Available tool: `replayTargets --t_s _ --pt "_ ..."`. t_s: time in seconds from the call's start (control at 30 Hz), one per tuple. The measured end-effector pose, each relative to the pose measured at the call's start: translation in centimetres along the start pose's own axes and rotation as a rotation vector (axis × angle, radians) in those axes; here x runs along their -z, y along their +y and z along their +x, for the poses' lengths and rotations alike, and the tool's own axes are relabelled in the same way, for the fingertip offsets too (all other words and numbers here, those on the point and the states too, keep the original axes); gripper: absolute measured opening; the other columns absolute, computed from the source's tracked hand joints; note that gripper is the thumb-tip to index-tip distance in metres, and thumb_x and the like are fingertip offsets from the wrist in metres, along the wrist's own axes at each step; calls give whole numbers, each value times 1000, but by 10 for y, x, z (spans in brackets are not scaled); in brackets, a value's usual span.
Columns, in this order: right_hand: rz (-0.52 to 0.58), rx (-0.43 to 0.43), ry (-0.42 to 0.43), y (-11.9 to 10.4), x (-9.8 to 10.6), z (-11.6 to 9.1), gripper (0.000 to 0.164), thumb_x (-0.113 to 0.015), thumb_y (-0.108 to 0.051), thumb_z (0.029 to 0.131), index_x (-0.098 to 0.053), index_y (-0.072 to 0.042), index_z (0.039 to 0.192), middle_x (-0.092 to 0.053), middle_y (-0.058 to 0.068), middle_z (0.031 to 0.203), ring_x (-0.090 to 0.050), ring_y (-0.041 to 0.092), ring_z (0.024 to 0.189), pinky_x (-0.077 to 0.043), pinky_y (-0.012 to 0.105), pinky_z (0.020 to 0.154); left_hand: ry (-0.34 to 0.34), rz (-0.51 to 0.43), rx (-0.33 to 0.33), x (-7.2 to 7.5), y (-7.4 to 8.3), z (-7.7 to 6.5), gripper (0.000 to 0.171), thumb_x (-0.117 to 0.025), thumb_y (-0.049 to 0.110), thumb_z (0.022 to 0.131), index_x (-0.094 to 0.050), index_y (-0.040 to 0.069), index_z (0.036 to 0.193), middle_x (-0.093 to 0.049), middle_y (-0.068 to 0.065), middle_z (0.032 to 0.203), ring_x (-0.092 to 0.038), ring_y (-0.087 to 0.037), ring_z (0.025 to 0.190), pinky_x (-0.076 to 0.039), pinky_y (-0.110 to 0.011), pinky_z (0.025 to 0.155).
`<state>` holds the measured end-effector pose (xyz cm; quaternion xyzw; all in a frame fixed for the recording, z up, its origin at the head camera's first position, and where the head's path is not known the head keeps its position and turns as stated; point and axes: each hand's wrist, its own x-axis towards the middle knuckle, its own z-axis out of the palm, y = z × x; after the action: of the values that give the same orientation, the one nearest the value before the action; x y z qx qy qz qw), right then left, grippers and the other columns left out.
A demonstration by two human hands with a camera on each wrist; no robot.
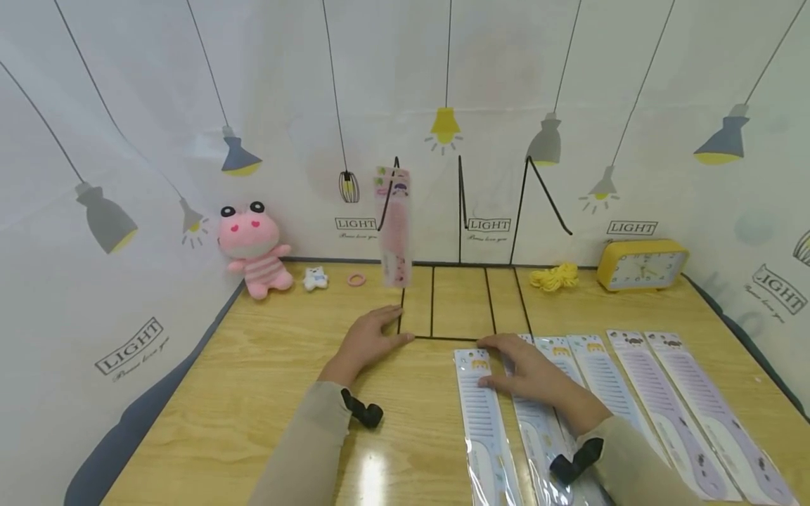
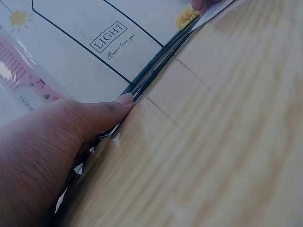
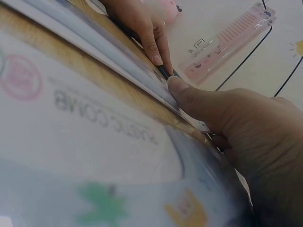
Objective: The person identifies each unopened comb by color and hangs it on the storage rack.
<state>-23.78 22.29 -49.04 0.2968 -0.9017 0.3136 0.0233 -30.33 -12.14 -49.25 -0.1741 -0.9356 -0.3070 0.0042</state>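
A black wire display rack (image 1: 432, 302) stands against the back wall, its base frame flat on the table. On its left hook hangs a pink packaged comb (image 1: 396, 232). My left hand (image 1: 365, 344) lies at the base's front left corner, fingers extended, fingertips at the wire and thumb apart from them. My right hand (image 1: 528, 369) reaches over a blue packaged comb (image 1: 538, 429), its fingertips by the front wire and its thumb stretched out. Left of that hand lies another blue packaged comb (image 1: 481, 407). Part of the right fingers is hidden in the right wrist view.
More packaged combs lie to the right, including a purple comb (image 1: 673, 414). Along the back are a pink plush toy (image 1: 262, 263), a small white figure (image 1: 315, 278), a pink ring (image 1: 356, 280), a yellow cord bundle (image 1: 555, 277) and a yellow clock (image 1: 642, 266).
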Motion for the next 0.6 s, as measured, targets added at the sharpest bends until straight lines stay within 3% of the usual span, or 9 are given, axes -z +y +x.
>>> replayTargets --t_s 0.33,0.6 --pt "-61 63 62 1 1 4 47 -71 -40 95 -64 -15 134 -58 1 131 -53 25 123 -46 52 103 -1 -9 -1 3 3 0 73 -67 58 91 -51 19 150 -44 2 156 -37 -26 145 -29 -47 120" --pt "-68 80 44 3 -2 4 47 -71 -35 95 -63 -11 135 -57 4 127 -50 23 119 -48 50 98 -1 -9 8 1 1 -1 73 -67 59 90 -51 20 150 -44 3 156 -37 -25 145 -28 -48 120"
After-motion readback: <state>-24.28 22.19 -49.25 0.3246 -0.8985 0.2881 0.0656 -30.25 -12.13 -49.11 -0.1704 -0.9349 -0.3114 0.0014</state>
